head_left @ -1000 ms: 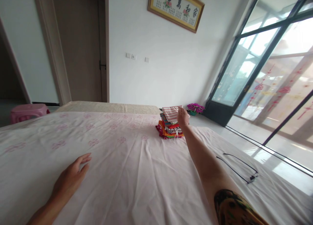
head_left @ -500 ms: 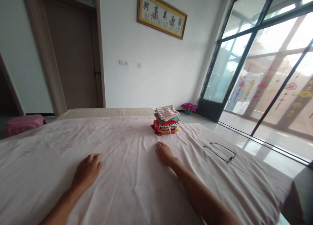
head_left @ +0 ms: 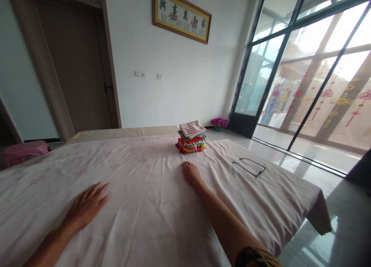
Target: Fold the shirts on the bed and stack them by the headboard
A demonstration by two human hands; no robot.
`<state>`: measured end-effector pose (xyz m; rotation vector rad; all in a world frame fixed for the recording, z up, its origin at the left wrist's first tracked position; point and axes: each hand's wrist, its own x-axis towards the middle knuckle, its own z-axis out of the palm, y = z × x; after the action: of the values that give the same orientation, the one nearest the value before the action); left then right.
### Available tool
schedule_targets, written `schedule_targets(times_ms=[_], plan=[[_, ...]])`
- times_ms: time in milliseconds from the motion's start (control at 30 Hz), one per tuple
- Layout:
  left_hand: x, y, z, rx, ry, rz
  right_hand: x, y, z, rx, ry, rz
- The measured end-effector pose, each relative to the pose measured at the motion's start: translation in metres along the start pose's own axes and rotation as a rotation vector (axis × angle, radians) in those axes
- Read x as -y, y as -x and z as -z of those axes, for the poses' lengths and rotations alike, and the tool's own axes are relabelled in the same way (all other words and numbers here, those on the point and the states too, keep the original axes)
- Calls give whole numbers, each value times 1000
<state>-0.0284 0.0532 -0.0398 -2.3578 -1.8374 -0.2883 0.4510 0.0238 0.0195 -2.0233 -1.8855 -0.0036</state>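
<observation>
One cloth stack [head_left: 191, 137], one stool [head_left: 25, 149], three wall plates [head_left: 137, 73] show.

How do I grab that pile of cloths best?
Probably hold the pile low, from left and right together, under its bottom layer: it's separate folded cloths, unevenly stacked, so pinching the striped top cloth would likely lift just that one.

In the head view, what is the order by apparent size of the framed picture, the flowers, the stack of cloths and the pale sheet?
1. Pale sheet
2. Framed picture
3. Stack of cloths
4. Flowers

This is apparent size only; the sheet's nearness enlarges it.
</observation>
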Motion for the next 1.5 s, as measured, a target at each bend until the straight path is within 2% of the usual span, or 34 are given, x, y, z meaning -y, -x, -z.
schedule_targets(times_ms=[167,567,1100,1233,1367,1500], plan=[[-1,3,0,-34,-8,38,4,0,3,3,-5,-44],[-2,5,2,-88,-23,26,5,2,3,-21,-1,-82],[-11,10,13,-87,-2,36,3,0,0,-20,3,-81],[-11,7,21,-90,1,-11,1,-1,-3,-28,5,-53],[-11,-5,38,-36,-6,-80,-4,-1,-9,-23,-11,-18],[-17,-16,47,-56,-28,45,-14,-16,-2,-42,-189,-81]])
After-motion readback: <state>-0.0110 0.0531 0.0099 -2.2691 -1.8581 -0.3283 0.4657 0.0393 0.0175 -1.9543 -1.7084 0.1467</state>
